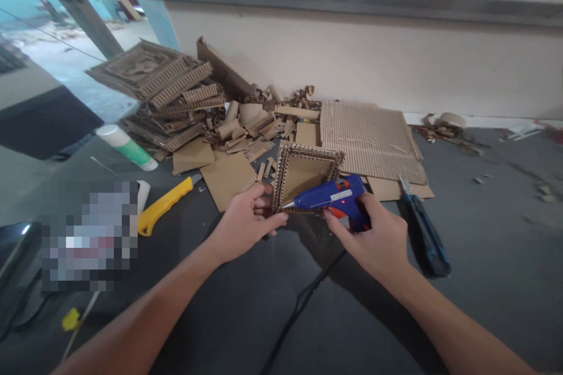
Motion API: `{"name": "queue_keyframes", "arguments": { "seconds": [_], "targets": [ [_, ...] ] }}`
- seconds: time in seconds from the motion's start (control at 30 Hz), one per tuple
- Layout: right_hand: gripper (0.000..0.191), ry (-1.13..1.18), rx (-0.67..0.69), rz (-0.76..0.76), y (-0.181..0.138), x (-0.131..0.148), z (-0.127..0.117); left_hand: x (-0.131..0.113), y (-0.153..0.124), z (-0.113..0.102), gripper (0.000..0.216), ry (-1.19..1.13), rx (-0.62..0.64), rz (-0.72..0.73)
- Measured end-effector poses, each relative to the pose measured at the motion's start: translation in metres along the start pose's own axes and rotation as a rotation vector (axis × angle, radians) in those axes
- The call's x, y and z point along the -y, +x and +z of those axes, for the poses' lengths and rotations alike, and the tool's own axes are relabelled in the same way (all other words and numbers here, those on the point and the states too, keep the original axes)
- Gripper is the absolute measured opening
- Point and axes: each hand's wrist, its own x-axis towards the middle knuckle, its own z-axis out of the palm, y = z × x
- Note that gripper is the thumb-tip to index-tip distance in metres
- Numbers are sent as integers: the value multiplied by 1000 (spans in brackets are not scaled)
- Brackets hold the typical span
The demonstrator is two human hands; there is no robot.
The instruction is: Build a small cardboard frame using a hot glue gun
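Observation:
My left hand (pixel 246 217) grips the left edge of a small cardboard box (pixel 303 179), its walls built of corrugated strips. The box is tilted so that its open inside faces me. In my right hand (pixel 380 237) is a blue glue gun (pixel 336 194) with an orange trigger and a small red light. The nozzle points left and reaches the inner lower-left corner of the box, close to my left thumb. Whether the tip touches the cardboard, I cannot tell. A black cord (pixel 303 299) runs from below the gun toward me across the dark table.
Stacked cardboard frames (pixel 167 94) stand back left beside loose scraps (pixel 246 123). Corrugated sheets (pixel 369 137) lie behind the gun. A yellow cutter (pixel 167 205) and a white-green glue stick (pixel 127 146) are left; a dark-handled cutter (pixel 424 234) lies right.

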Motion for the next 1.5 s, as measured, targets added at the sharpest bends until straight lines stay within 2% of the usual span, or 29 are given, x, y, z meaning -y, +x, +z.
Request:
{"name": "queue_keyframes", "arguments": {
  "seconds": [0.2, 0.4, 1.1, 1.5],
  "targets": [
    [22, -67, -79, -90, 0, 1, 2, -3, 0, 1, 37, -7, 21, 10],
    [10, -46, -42, -142, 2, 1, 0, -3, 0, 1, 37, -2, 15, -1],
    [4, -33, -3, -198, 2, -7, -3, -6, -1, -6, 37, 134, -3, -33],
    [3, -39, 26, -193, 5, -9, -7, -7, 0, -12, 40, 140, -25, 16]
  ]
}}
